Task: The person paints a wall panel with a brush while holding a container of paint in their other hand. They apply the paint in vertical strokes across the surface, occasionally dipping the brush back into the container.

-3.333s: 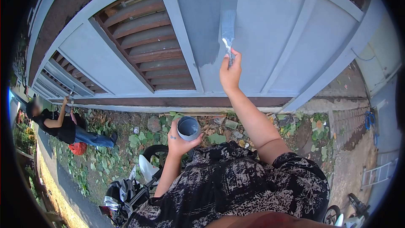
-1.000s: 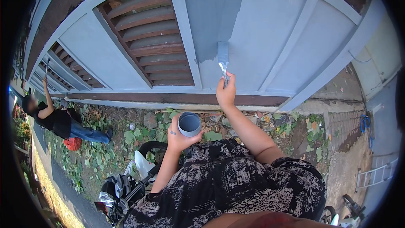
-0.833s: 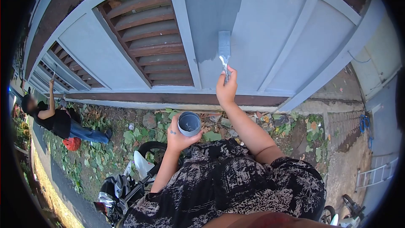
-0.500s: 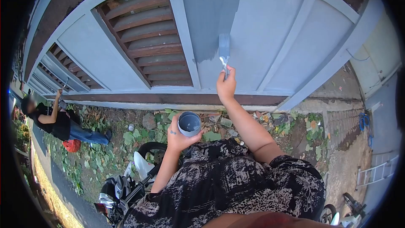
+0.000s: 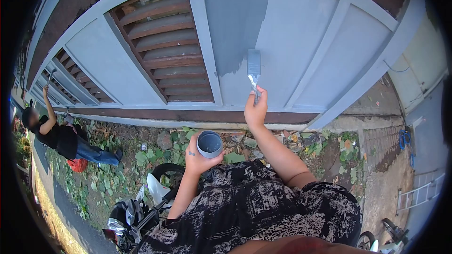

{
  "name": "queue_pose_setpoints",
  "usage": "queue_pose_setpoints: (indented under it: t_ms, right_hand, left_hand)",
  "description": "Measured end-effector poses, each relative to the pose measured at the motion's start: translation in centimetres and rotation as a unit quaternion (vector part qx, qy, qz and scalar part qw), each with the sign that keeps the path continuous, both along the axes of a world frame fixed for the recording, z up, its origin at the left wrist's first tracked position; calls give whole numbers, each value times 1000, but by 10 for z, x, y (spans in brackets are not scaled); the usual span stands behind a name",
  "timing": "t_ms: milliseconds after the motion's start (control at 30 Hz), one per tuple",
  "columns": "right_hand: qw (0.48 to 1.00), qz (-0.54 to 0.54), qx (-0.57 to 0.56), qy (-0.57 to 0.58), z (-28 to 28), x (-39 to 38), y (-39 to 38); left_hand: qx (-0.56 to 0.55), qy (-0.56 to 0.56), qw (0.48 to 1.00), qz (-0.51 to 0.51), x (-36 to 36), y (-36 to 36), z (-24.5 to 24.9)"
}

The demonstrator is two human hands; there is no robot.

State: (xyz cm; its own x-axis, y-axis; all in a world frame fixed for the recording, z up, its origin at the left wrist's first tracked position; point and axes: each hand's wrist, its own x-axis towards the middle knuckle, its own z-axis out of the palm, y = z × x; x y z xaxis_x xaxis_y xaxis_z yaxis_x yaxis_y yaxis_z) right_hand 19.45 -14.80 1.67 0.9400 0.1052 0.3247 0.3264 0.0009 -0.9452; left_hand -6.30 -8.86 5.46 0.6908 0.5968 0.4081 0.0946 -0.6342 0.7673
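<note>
Paintbrush (image 5: pixel 254 69) handle between fingers (image 5: pixel 262 95) of right hand (image 5: pixel 255 111)

Grey paintbrush (image 5: pixel 254 64), grey cup (image 5: pixel 210 143), pale blue-grey panel (image 5: pixel 301 33) with darker grey patch (image 5: pixel 233 23).

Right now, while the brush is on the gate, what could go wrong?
The left hand holds an open cup of grey paint with no lid. If it tips, paint might spill onto the leaves or the motorbike close by. The paintbrush in the right hand presses on the gate panel beside the darker patch. Too much paint there might run down in drips.
</note>
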Motion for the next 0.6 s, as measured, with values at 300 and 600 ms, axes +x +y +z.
queue_pose_setpoints:
  t_ms: [300,600]
  right_hand:
    - [985,19,149,-91,137,61,3]
    - [980,16,150,-130,177,87,2]
  left_hand:
    - [-12,-11,1000,-17,4,0,-6]
    - [-12,-9,1000,-18,4,1,-9]
